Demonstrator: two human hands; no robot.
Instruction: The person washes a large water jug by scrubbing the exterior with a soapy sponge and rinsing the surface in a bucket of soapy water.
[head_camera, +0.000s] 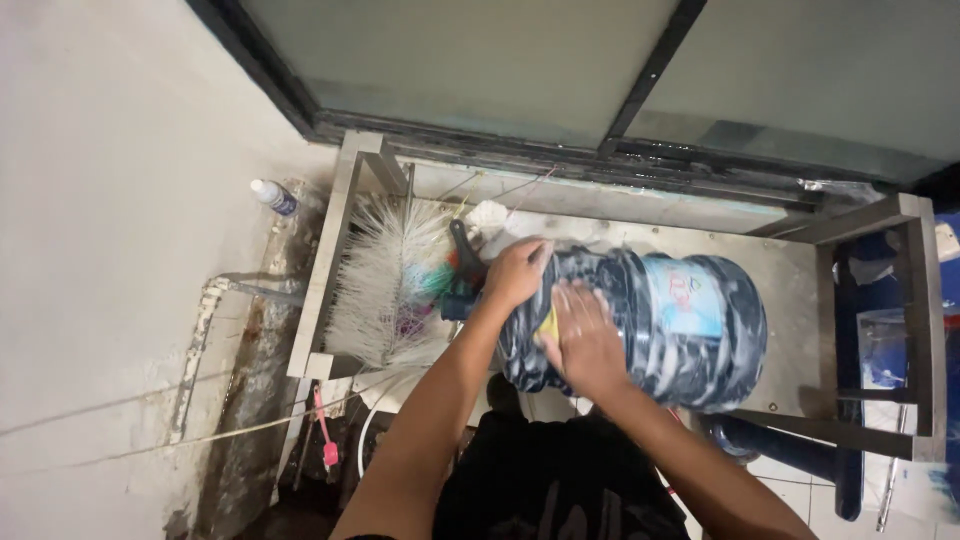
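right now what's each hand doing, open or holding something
Left hand: open, fingers curved over the shoulder of the soapy water jug.
Right hand: open, pressed flat on the jug, a bit of yellow showing under it.

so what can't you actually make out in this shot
- Head view: the neck and mouth of the large blue plastic water jug are hidden behind the left hand.
- Yellow item under the right hand: mostly covered, kind unclear.
- Coloured things behind the white bristle brush: screened by bristles.
- Small white bottle: too small.
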